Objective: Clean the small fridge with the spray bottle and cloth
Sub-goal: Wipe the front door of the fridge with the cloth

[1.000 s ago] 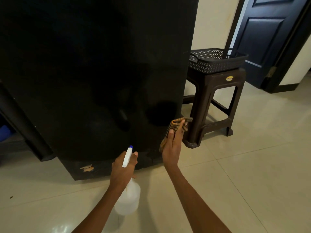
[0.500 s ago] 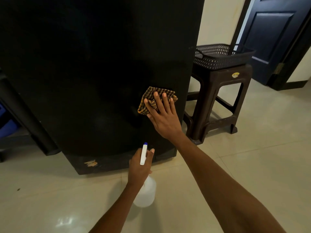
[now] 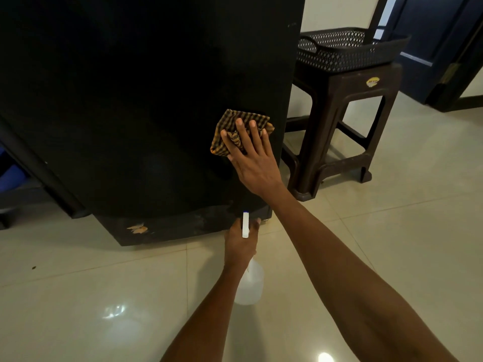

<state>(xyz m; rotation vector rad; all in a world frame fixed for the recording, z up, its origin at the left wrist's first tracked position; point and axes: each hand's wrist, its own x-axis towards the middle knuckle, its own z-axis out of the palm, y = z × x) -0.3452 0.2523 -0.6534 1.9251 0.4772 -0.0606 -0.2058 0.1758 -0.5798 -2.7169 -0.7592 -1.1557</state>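
The black fridge (image 3: 136, 100) fills the upper left, its side panel facing me. My right hand (image 3: 252, 163) lies flat on a yellow-and-black checked cloth (image 3: 224, 129), pressing it against the panel's lower right part, near the fridge's right edge. Below it, my left hand (image 3: 240, 244) grips the neck of a translucent spray bottle (image 3: 249, 286). The bottle's white nozzle with a blue tip points toward the fridge's base. The bottle's body hangs under my hand, over the floor.
A dark brown plastic stool (image 3: 347, 118) stands just right of the fridge with a perforated black basket (image 3: 347, 47) on top. A dark door (image 3: 433, 43) is at the far right. Pale glossy tiles (image 3: 392, 244) cover the floor. A scuffed patch (image 3: 137, 228) marks the fridge's base.
My right hand lifted the cloth from the fridge's lower right corner onto the side panel and spread flat on it. The spray bottle in my left hand kept its place near the base.
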